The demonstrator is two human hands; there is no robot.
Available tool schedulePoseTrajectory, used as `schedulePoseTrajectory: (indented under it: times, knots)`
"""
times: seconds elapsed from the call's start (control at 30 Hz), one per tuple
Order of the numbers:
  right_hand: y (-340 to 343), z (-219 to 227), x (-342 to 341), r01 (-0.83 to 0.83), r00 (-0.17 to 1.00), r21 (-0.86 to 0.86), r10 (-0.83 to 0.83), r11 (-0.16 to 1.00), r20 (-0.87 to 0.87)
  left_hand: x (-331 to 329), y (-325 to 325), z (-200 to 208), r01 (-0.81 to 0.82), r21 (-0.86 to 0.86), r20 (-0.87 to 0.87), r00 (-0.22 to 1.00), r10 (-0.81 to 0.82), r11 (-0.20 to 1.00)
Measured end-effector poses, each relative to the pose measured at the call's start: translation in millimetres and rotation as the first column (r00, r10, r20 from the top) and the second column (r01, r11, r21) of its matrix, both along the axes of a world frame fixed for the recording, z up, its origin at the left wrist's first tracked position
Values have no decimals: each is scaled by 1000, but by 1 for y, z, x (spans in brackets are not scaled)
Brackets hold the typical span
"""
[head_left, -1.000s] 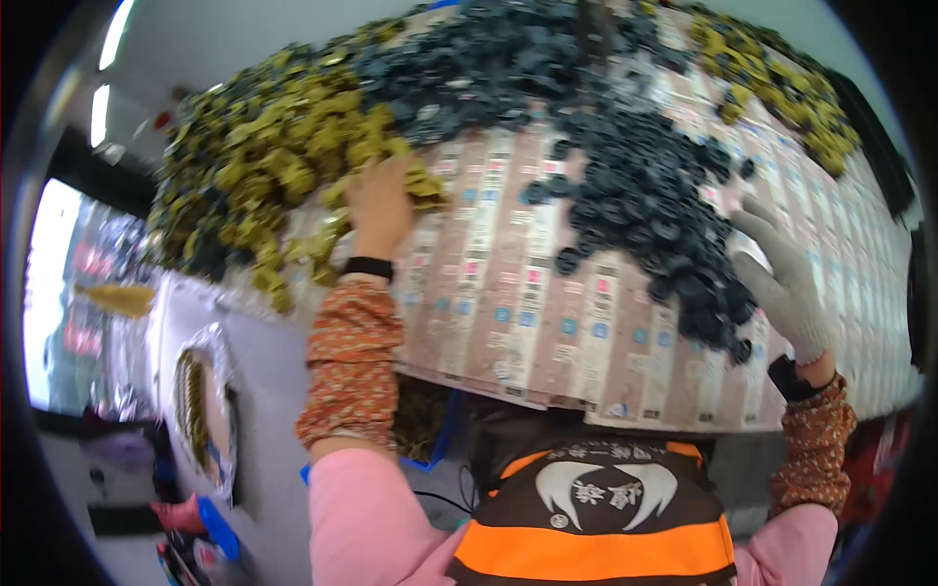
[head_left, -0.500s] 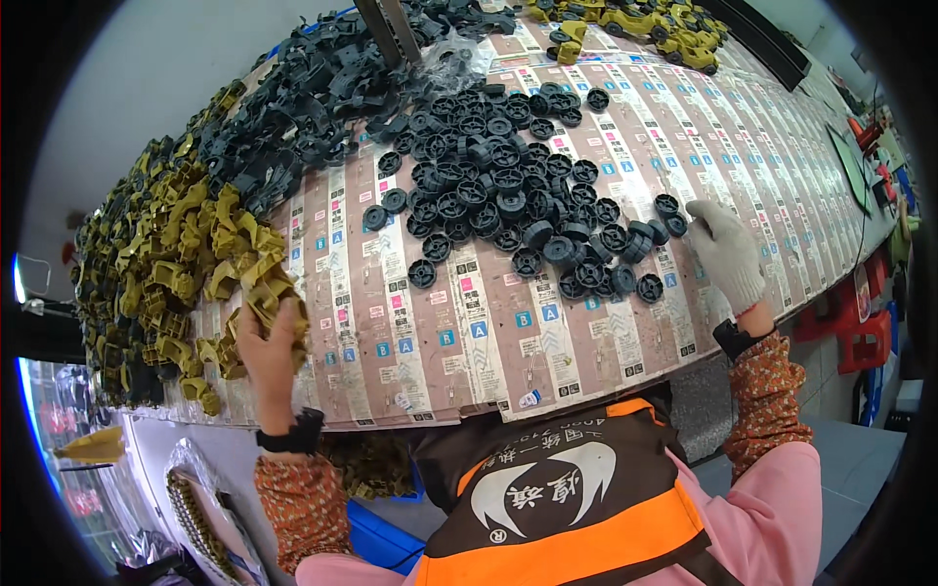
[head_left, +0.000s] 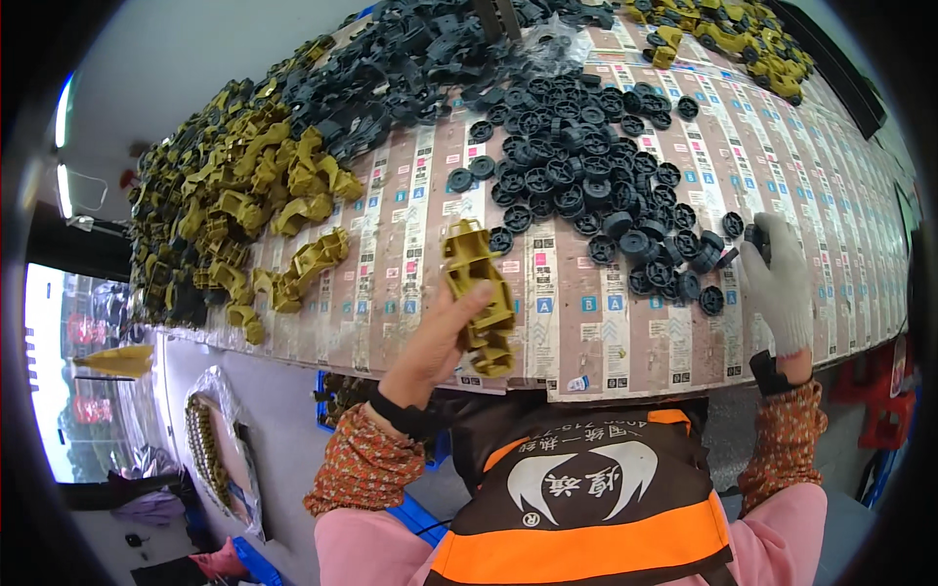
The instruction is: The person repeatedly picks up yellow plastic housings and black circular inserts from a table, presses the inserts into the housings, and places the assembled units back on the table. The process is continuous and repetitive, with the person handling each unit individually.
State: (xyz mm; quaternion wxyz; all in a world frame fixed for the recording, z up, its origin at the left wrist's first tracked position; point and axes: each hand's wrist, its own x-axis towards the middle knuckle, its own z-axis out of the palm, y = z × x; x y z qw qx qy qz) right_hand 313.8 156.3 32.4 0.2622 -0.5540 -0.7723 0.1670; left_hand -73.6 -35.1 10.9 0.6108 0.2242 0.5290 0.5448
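Note:
Above the near edge of the table, my bare left hand [head_left: 430, 342] grips a yellow-olive plastic toy car body [head_left: 481, 311], its ribbed hollow side showing and thumb across it. My right hand [head_left: 779, 283], in a pale glove, is at the right end of a pile of black toy wheels [head_left: 576, 166]. Its fingers close on a black wheel [head_left: 754, 236], partly covered by the fingertips. One loose wheel [head_left: 733, 225] lies just beside those fingers. More yellow-olive car bodies [head_left: 264, 186] are heaped on the left of the table.
Dark plastic parts [head_left: 410, 73] form a long heap at the back left, beside a clear plastic bag [head_left: 552, 44] and a metal post [head_left: 498, 18]. Yellow toy vehicles with wheels [head_left: 738, 39] sit at the far right. A red stool [head_left: 884, 391] stands beyond the right edge.
My left hand has come from the yellow heap toward the middle with a car body. My right fingers have closed on a wheel. The whole view has shifted, so the table appears farther right.

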Motion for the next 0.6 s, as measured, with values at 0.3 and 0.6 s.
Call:
schedulePoseTrajectory:
  times: [0.3, 0.6]
  knots:
    - [-92, 3, -115, -666, 597, -242, 308, 706, -741, 72, 7, 2, 37, 107, 381, 921, -75, 994]
    - [-98, -12, -117, -689, 622, -189, 438, 699, -648, 54, -6, 1, 126, -10, 342, 933, -115, 992]
